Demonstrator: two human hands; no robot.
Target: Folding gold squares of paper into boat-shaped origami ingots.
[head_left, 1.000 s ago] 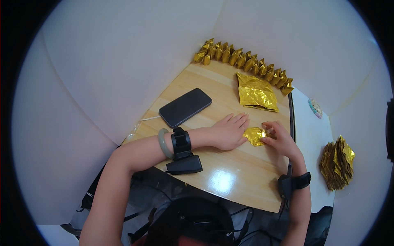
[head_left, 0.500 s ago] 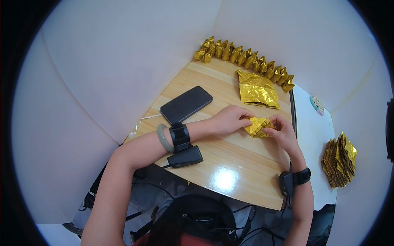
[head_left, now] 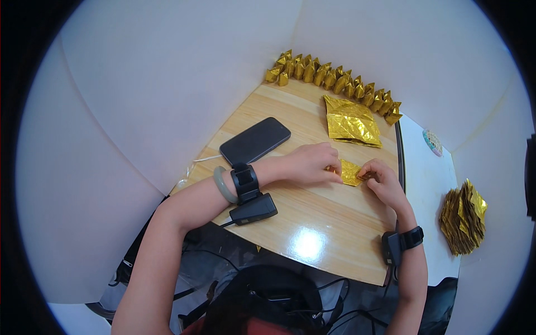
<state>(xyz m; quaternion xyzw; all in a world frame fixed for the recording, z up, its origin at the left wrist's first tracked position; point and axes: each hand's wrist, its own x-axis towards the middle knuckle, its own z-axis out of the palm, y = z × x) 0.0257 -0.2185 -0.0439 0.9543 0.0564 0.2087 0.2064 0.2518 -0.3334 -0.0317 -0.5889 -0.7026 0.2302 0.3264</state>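
A small folded gold foil paper (head_left: 350,172) lies on the wooden table (head_left: 312,223) between my hands. My left hand (head_left: 310,163) pinches its left edge with the fingertips. My right hand (head_left: 381,180) pinches its right edge. Both wrists carry black strapped devices, and the left wrist also has a pale green bangle. A stack of flat gold foil sheets (head_left: 350,121) lies just beyond my hands.
A row of several folded gold paper ingots (head_left: 335,81) lines the table's far edge. A black phone (head_left: 255,140) lies to the left with a white cable. A pile of gold folded papers (head_left: 462,216) rests on a white surface at the right. White walls surround the table.
The gold paper was lifted and turned between both hands, and now lies flatter and more spread out. My left hand moved from resting beside it to pinching its left edge.
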